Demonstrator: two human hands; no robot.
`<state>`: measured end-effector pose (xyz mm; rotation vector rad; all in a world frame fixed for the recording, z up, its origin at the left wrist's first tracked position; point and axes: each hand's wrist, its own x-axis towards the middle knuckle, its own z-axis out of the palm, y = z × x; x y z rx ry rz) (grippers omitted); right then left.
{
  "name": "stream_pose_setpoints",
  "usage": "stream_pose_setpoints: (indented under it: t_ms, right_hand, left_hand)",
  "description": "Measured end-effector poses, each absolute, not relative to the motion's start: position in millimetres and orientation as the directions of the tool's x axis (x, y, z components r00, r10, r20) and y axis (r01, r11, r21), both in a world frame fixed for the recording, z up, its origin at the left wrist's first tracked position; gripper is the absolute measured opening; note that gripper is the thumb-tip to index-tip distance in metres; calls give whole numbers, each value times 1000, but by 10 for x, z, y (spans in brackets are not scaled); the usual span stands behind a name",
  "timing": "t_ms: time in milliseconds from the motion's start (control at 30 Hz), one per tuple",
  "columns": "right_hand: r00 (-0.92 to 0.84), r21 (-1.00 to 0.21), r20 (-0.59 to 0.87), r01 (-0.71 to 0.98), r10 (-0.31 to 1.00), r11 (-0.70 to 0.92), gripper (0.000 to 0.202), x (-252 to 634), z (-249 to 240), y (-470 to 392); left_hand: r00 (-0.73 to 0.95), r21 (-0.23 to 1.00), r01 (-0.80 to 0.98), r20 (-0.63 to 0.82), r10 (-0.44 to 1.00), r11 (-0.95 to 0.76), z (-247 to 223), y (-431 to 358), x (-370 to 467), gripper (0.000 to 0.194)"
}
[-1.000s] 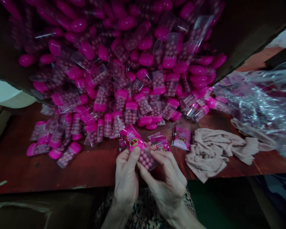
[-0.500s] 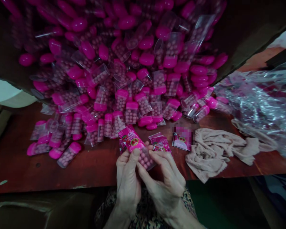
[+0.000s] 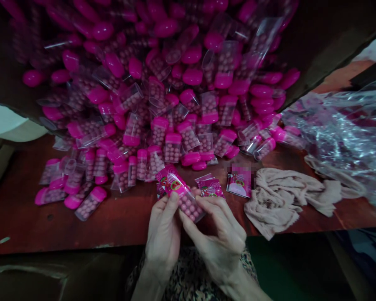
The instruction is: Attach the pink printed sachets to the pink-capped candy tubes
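Observation:
Between my two hands is a small clear candy container (image 3: 191,209) filled with pink balls, tilted over the table's front edge. A printed pink label (image 3: 173,180) covers its upper end; whether it is fixed there I cannot tell. My left hand (image 3: 163,228) is closed at the label end, its thumb on the label's lower edge. My right hand (image 3: 217,234) pinches the container's clear lower end between thumb and fingers. Just behind the hands lie several printed pink labels (image 3: 210,188). A separate stack of labels (image 3: 239,182) lies to the right.
A large heap of pink-capped candy containers (image 3: 172,148) spills from a dark box onto the red-brown table (image 3: 119,221). Some containers (image 3: 90,203) lie at the left. A crumpled beige cloth (image 3: 277,196) and shiny clear plastic wrap (image 3: 338,133) are on the right.
My left hand has moved slightly left, and its thumb has slid back along the label. The right hand and the container stay nearly in place.

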<state>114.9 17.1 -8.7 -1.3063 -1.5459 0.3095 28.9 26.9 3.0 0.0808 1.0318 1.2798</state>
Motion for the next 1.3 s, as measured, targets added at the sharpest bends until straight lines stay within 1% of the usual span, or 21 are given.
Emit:
stream_pose_setpoints:
  t_ms: [100,200,333,400,500,600,667,767,833,1000,1067,1167,1233,1300]
  right_hand:
    - [110,-762,496,531,862,371,27,1140,-84,173]
    - [114,-727,545,557,831,401,28,1134,-103,131]
    - [158,-689,568,628,808,362,32,1160,-105,91]
    - [155,-689,568,626,809,364,31,1178,-77,115]
    - [121,-718,544,580,830,386,29,1192,-36,173]
    - [108,-758,514,523,851,391,30,1184,-41,191]
    - [109,-791,472,490,875,366,29,1179,-65,181]
    - [104,-848,376,439,921,297,26,1185,-103,170]
    - [124,-883,340,383,932,271,25,1199,-115,174]
    - [201,-928,330,250,922,277,29,1229,-90,167]
    - [203,-916,354,274,913,294,32,1226,-70,151]
    - [184,-841,463,400,867,364,36,1205,-57,134]
    - [165,-793,518,460,840,399,36,1189,-65,135]
    - [151,-776,527,486,836,402,34,1176,-83,140]
  left_hand:
    - [-99,573,-755,-580,808,319,18,284,252,18]
    - [-107,587,-750,-564,819,306,0,262,283,16]
    - [-3,576,-732,-538,843,365,-17,223,345,19]
    - [16,568,-736,-531,847,370,-20,223,339,20]
    - [-37,571,-757,-524,851,319,-10,250,288,26]
    - [-75,569,-763,-549,832,307,7,282,236,24]
    - [-101,578,-759,-559,823,299,12,290,220,22]
    - [-146,617,-744,-525,839,257,4,284,231,25]
    - [-130,627,-738,-494,860,249,-7,276,252,27]
    - [7,601,-733,-463,887,319,-60,261,276,28]
    - [32,607,-728,-435,900,319,-79,256,266,24]
    - [48,630,-707,-411,910,322,-75,251,257,18]
    - [1,653,-688,-438,899,318,-48,249,265,16]
    - [-94,673,-678,-477,874,295,-12,245,279,14]
